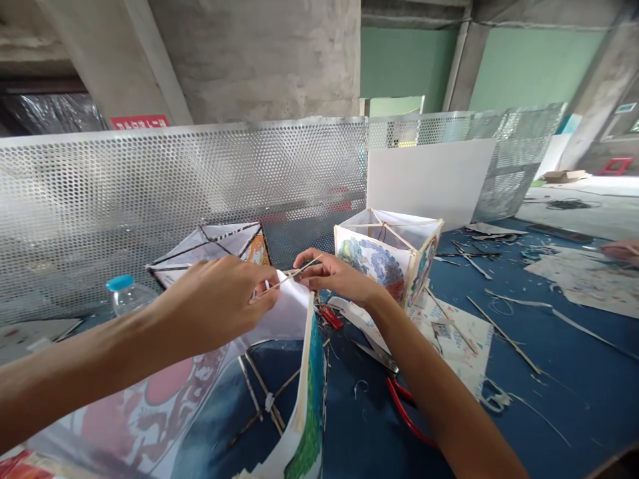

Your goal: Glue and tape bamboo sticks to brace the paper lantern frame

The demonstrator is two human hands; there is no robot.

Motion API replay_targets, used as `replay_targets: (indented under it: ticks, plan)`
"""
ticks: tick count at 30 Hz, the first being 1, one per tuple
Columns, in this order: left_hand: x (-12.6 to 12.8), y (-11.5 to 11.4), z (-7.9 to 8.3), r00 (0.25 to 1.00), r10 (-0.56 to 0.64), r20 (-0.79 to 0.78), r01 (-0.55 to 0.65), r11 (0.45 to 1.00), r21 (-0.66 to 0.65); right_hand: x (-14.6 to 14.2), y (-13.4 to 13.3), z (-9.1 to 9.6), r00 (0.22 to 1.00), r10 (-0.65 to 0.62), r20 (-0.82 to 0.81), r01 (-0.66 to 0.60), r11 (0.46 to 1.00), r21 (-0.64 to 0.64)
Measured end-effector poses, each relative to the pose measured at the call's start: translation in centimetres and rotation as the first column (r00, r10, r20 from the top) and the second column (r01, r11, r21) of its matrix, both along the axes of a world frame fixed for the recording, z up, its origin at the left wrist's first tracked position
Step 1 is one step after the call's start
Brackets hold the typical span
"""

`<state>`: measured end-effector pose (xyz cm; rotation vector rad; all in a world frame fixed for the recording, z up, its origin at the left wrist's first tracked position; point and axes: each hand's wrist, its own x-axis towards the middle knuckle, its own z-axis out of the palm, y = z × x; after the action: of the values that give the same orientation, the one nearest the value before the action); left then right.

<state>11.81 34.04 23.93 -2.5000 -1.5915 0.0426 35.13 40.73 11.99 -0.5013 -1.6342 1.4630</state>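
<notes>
In front of me stands a paper lantern [279,319] with a thin wooden frame, open at the top, its white walls painted on the outside. Crossed sticks [269,402] bound with white material show through it at the bottom. My left hand [232,293] pinches a thin bamboo stick [284,279], which slants up to the right over the lantern's far rim. My right hand [332,276] is closed at the far corner of that rim, its fingertips pinching the lantern's edge close to the stick. What exactly lies under those fingertips is partly hidden.
Behind are a dark-framed lantern [224,241] and another painted lantern [379,259]. Scissors with red handles [407,406] lie beside my right forearm. Sticks [504,336] and paper scraps [584,276] litter the blue table. A perforated metal screen [200,173] borders the back; a co-worker's hand [622,251] is far right.
</notes>
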Motion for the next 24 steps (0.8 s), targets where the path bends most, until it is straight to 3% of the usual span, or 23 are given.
replay_targets:
  ticks: [12, 24]
  plan:
    - [-0.5, 0.6, -0.2, 1.000, 0.006, -0.009, -0.005, 0.998, 0.058, -0.3, -0.2, -0.2, 0.999, -0.032, -0.008, 0.032, 0.999, -0.016]
    - [-0.6, -0.2, 0.1, 0.999, -0.040, 0.010, 0.039, 0.997, 0.071, 0.8, 0.1, 0.1, 1.000, -0.024, 0.001, 0.024, 1.000, -0.006]
